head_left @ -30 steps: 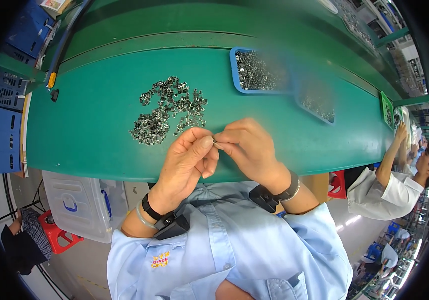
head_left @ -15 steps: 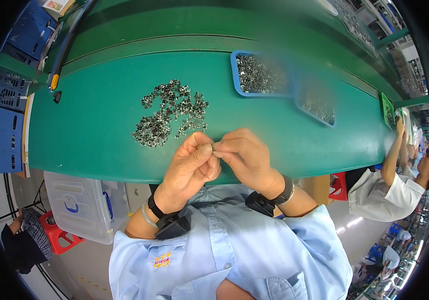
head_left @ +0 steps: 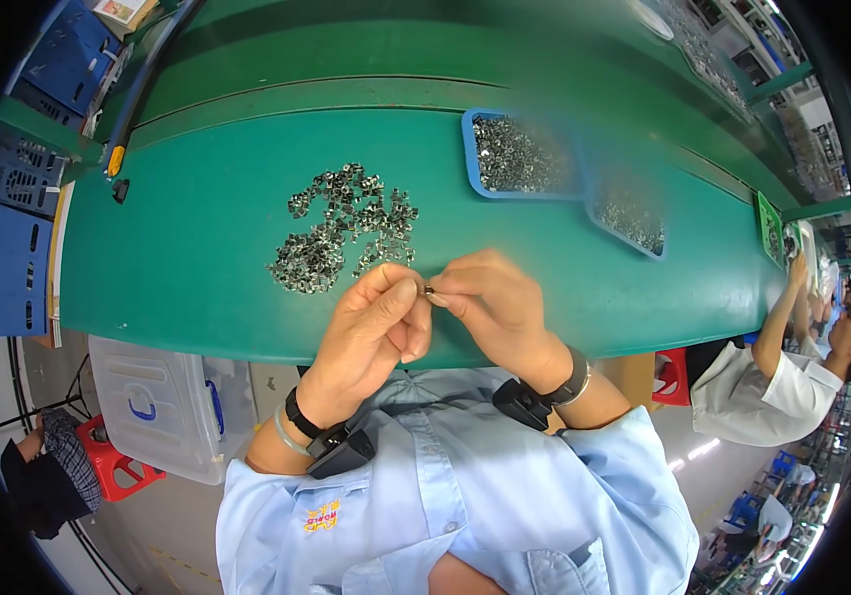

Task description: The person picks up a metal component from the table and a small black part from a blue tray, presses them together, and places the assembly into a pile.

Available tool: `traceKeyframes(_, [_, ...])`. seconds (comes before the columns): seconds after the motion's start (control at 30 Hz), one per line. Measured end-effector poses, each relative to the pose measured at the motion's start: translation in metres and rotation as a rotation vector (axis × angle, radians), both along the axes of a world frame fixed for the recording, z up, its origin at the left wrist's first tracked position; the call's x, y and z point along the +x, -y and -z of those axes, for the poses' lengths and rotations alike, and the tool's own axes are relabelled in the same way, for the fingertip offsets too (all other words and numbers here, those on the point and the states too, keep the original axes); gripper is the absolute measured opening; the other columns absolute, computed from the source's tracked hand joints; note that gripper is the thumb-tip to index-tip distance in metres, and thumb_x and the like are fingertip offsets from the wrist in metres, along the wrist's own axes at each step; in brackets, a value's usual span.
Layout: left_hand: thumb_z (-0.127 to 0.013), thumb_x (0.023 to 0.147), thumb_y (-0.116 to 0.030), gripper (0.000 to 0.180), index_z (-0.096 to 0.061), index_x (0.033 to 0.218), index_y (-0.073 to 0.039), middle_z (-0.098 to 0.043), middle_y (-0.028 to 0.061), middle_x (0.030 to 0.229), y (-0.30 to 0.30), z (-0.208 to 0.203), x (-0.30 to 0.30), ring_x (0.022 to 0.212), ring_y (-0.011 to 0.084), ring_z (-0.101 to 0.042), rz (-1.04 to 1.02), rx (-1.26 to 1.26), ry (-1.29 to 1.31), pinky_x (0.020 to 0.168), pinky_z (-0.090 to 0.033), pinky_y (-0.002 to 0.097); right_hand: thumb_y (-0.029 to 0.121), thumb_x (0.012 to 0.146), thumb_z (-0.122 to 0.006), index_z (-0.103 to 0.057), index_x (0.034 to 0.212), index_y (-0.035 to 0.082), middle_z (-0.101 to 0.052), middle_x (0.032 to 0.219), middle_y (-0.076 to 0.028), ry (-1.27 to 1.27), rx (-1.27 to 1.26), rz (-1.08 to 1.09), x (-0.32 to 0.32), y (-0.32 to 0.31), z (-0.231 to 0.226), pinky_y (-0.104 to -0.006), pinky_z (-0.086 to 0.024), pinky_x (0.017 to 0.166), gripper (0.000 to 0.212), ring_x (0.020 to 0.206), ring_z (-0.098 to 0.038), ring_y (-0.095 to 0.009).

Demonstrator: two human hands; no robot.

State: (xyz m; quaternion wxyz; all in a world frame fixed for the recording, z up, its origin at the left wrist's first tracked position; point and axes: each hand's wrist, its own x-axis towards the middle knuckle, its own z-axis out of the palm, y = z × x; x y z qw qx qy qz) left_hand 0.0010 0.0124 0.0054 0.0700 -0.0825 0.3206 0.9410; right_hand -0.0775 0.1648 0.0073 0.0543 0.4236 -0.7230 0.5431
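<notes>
Just over the table's near edge, my two hands meet fingertip to fingertip. Thumb and forefinger of my right hand (head_left: 500, 309) pinch a tiny dark, shiny metal piece (head_left: 429, 290). My left hand (head_left: 374, 322) is closed too, its thumb and forefinger pressed together right beside that piece; whether they grip anything is hidden. Beyond my left hand, a loose pile of small shiny metal pieces (head_left: 311, 260) is spread on the green table (head_left: 187, 283).
Past my right hand stand a blue tray (head_left: 468, 159) and a second blue tray (head_left: 625, 238), both holding small metal parts and partly blurred. A yellow-and-black tool (head_left: 116, 161) lies far left. A clear lidded box (head_left: 153, 397) stands below the left edge. A co-worker (head_left: 757, 382) sits at right.
My fingertips have drawn slightly apart, the left hand shifting a little left, and the tiny metal piece now shows at my right fingertips. The view has shifted slightly.
</notes>
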Motion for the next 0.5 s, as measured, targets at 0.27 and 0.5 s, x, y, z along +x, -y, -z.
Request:
traceKeyframes(0.27, [-0.053, 0.094, -0.021, 0.015, -0.052, 0.097, -0.006, -0.053, 0.0042, 0.069, -0.004, 0.009, 0.001, 0.048, 0.0121, -0.043, 0.046, 0.186, -0.036, 0.044, -0.033, 0.0251, 0.003, 0.073, -0.07, -0.064, 0.087, 0.007, -0.062, 0.082, -0.005, 0.035, -0.084, -0.09, -0.002, 0.003, 0.003, -0.0311, -0.048, 0.065, 0.016, 0.075, -0.061, -0.02])
traceKeyframes(0.5, [-0.055, 0.093, -0.02, 0.016, -0.051, 0.095, -0.005, -0.053, 0.0043, 0.068, 0.002, 0.011, -0.001, 0.05, 0.0133, -0.047, 0.122, 0.143, -0.072, 0.044, -0.033, 0.0259, 0.004, 0.078, -0.068, -0.064, 0.087, 0.005, -0.064, 0.084, -0.008, 0.055, -0.071, -0.144, -0.004, -0.001, 0.003, -0.0334, -0.048, 0.071, 0.01, 0.076, -0.061, -0.022])
